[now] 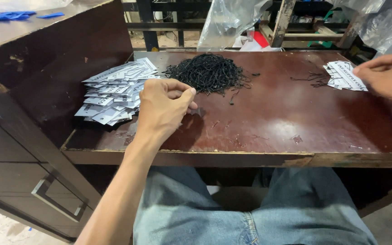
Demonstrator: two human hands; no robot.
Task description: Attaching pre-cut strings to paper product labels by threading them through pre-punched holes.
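Observation:
My left hand (164,109) hovers over the middle of the dark wooden table (273,122), thumb and fingers pinched together, with nothing visible between them. It is just in front of a heap of black string loops (207,72) and right of a spread pile of white printed tags (114,93). My right hand (389,77) reaches in from the right edge. Its fingertips pinch the top of a small stack of white tags (343,76), which has black strings (314,78) trailing to its left.
A dark cabinet with a drawer handle (53,199) stands against the table's left side, with blue items (5,16) on top. Clear plastic bags (232,20) and a wooden frame sit behind the table. My knees in jeans (250,213) are under the front edge.

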